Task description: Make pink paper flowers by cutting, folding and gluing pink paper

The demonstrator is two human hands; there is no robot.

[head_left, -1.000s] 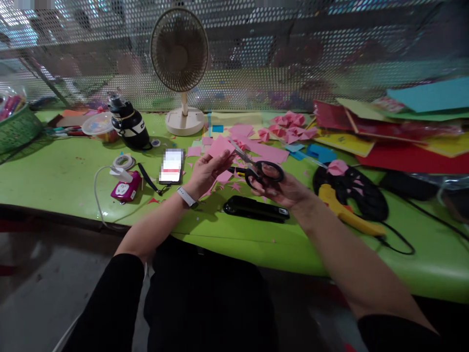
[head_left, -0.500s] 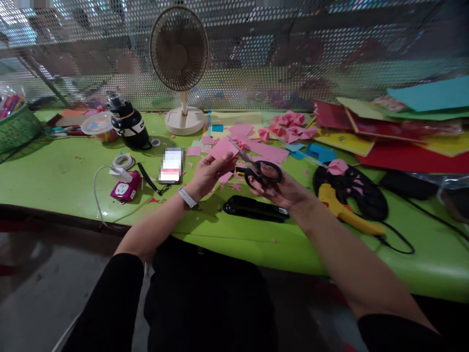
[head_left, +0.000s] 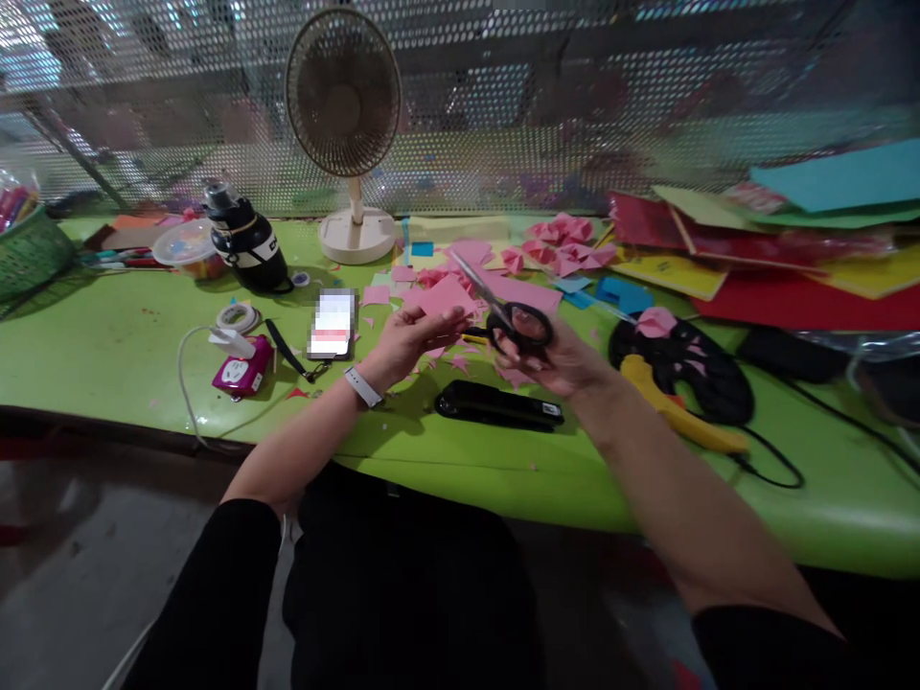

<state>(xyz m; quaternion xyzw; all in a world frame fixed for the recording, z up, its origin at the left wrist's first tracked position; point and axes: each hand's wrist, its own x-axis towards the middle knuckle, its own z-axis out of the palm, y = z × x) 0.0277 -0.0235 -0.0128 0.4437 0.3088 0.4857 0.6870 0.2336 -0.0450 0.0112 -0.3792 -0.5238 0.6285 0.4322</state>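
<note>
L hand [head_left: 411,343] grip: pinched on pink paper [head_left: 448,296]. R hand [head_left: 561,362] grip: curled rnd scissors [head_left: 494,304] handles. Both items over desk [head_left: 431,465], beyond blk stapler [head_left: 498,406] nr front edge.

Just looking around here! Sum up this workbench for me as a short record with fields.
Left hand: holds pink paper
Right hand: holds black-handled scissors
Surface: green table
Front: black stapler
Left side: phone, black bottle
Right side: yellow glue gun, coloured sheets
Back: fan
</note>
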